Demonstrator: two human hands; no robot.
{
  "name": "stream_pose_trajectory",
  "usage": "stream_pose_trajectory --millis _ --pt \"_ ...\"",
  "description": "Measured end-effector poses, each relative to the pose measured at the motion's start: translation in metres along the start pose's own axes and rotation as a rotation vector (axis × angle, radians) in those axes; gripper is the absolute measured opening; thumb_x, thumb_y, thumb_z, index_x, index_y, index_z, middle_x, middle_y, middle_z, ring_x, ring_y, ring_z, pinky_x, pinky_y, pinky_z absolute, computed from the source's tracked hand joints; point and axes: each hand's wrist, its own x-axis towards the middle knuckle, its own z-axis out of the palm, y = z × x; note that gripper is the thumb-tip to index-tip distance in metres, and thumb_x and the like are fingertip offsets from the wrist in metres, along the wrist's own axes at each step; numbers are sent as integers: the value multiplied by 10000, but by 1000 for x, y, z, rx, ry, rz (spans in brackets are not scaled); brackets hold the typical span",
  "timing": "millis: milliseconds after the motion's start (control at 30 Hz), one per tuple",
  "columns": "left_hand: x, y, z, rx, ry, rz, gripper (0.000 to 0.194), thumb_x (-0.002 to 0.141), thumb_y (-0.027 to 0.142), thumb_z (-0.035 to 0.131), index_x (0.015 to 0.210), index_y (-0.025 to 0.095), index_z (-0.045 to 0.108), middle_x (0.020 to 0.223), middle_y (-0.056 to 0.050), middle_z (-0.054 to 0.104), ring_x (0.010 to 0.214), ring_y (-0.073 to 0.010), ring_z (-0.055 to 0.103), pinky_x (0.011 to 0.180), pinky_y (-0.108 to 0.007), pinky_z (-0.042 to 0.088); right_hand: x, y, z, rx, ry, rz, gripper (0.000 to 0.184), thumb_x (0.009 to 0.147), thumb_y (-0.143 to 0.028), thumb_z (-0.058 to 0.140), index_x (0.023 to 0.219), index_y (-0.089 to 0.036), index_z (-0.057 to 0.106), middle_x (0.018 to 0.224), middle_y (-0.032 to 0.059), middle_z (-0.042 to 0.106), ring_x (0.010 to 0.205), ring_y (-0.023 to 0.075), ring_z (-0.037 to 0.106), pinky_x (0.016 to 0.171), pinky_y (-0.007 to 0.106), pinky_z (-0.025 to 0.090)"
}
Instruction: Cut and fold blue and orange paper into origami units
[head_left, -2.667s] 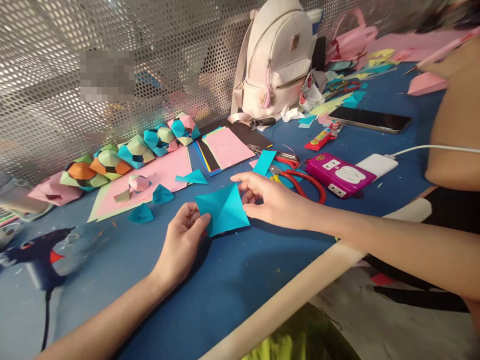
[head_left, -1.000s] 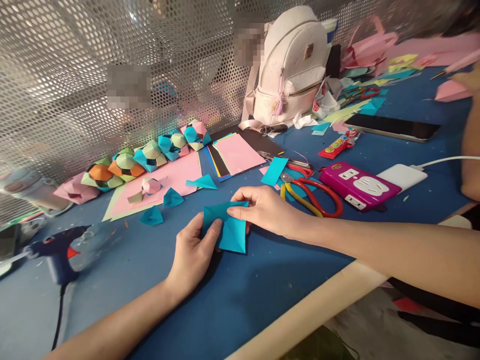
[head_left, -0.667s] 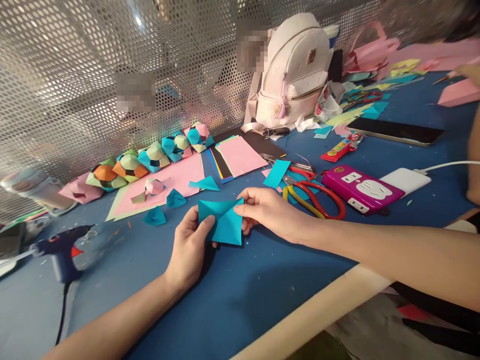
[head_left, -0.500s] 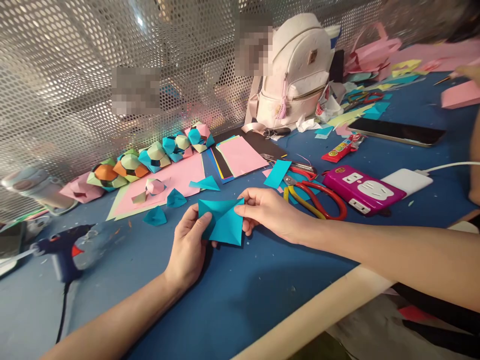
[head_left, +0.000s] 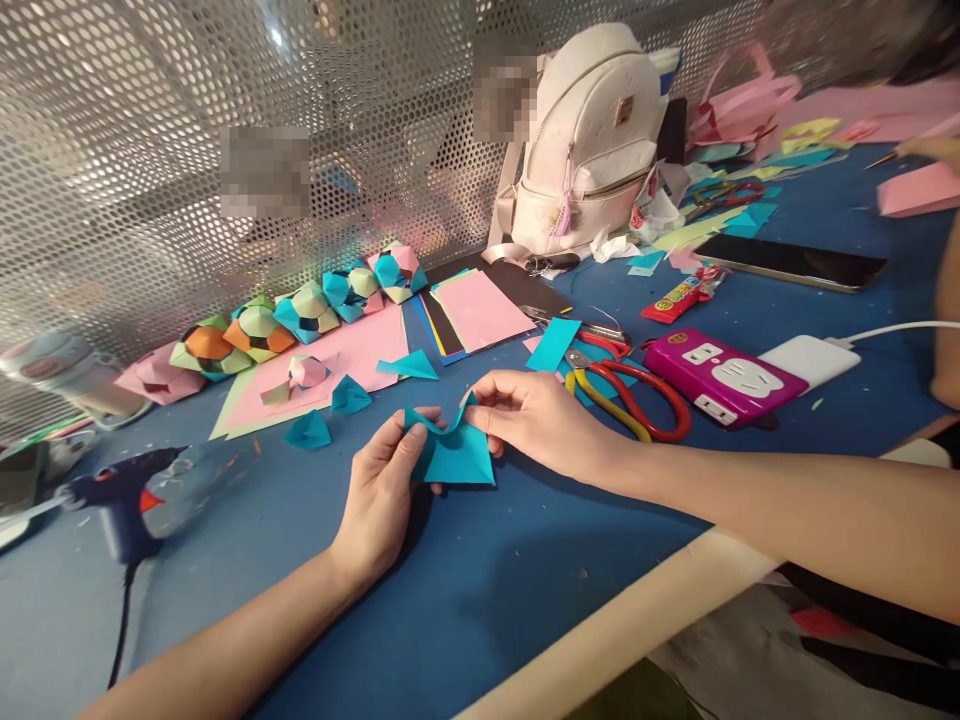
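A square of blue paper (head_left: 456, 455) with diagonal creases is held between my two hands, above the table. My left hand (head_left: 386, 465) pinches its left edge, thumb on top. On the paper's upper right corner, the thumb and fingers of my right hand (head_left: 517, 415) are closed. The far edge bows into a curve between them. Folded blue paper pieces (head_left: 350, 394) lie just beyond my left hand, with a flat blue triangle (head_left: 409, 366) near them. Red and yellow-handled scissors (head_left: 630, 395) rest beyond my right wrist.
Folded paper balls (head_left: 259, 328) line the metal mesh at the back. A glue gun (head_left: 120, 500) stands at left. A paper stack (head_left: 480, 312), a white backpack (head_left: 592, 150), a purple power strip (head_left: 726, 378) and a phone (head_left: 791, 262) sit further off. Another person's hand (head_left: 930, 150) shows far right.
The far edge of the blue paper has lifted and curled between my hands. Before, the sheet was nearly flat. My right hand has shifted slightly.
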Motion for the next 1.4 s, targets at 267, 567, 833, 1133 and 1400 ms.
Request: stream_pose_trajectory --millis 267,567,833,1133,1400 --pt "-8 8 3 281 -64 136 233 886 382 569 1000 221 694 875 -15 599 561 -107 568 542 -256 497 -3 0 0 -148 49 -183 73 780 -195 598 719 -172 564 644 -49 524 597 79 465 555 212 390" --pt "-11 12 7 281 -79 133 196 879 373 578 832 202 662 795 0 585 547 -104 544 512 -236 478 -9 -7 3 -212 26 -251 101 805 -185 619 716 -175 573 678 -31 582 635 87 521 579 202 421" --pt "-9 5 3 237 -100 83 261 865 425 594 827 179 672 666 19 541 588 -103 479 540 -213 429 -10 -5 6 -265 19 -386 108 816 -142 618 712 -162 593 678 -32 565 623 77 501 572 187 420" --pt "-10 6 3 248 -66 77 291 831 455 630 819 168 678 710 12 531 659 -108 423 571 -204 393 -9 -4 5 -290 16 -414 97 840 -161 608 744 -156 614 702 -21 589 631 74 512 577 181 426" --pt "-10 5 1 272 -45 86 277 832 444 631 889 185 710 723 20 550 670 -111 439 588 -206 401 -11 -6 6 -280 -14 -404 107 860 -174 566 768 -152 615 709 -16 590 631 73 516 570 179 430"
